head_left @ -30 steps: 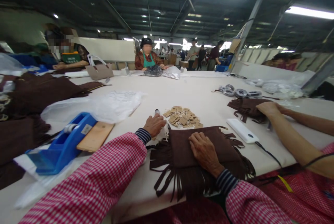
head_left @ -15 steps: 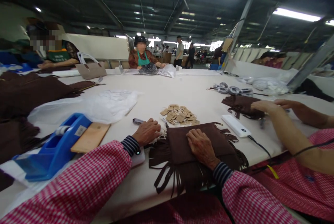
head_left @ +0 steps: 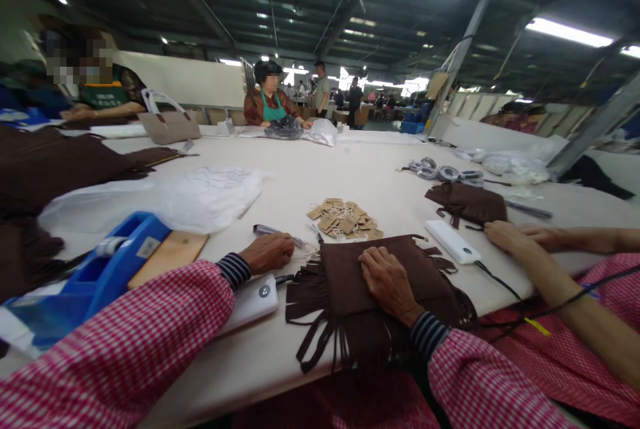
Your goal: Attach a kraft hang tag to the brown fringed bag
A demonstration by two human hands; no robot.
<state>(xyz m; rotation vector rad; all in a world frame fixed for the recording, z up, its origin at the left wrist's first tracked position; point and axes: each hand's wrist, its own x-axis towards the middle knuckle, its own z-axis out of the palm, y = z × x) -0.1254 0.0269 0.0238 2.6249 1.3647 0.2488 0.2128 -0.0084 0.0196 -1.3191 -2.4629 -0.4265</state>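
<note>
My right hand [head_left: 387,282] lies on a dark brown fringed bag [head_left: 350,275], fingers loosely bent on its flat front. The bag lies on the white table, with long fringe strips spread at its left and lower sides. To the left, my left hand [head_left: 269,253] is low over the table with its fingers curled together. Anything in those fingers is hidden. Just behind the left hand is a wrapped dark strap [head_left: 265,230]. White strings trail between this hand and the bag. A pile of brown cardboard tags [head_left: 345,219] with white strings sits behind the bag.
By my left forearm are a white power bank [head_left: 255,302], a blue tape dispenser [head_left: 100,269] and a tan phone-like slab [head_left: 167,255]. Clear plastic bags [head_left: 210,199] lie behind. At right, a co-worker's hands [head_left: 520,235] are near another fringed bag [head_left: 467,202] and white power bank [head_left: 453,241].
My left hand has drawn back to the left and its fingers have curled in, uncovering more of the power bank. My right hand stays on the bag. The co-worker's hands have moved off their bag.
</note>
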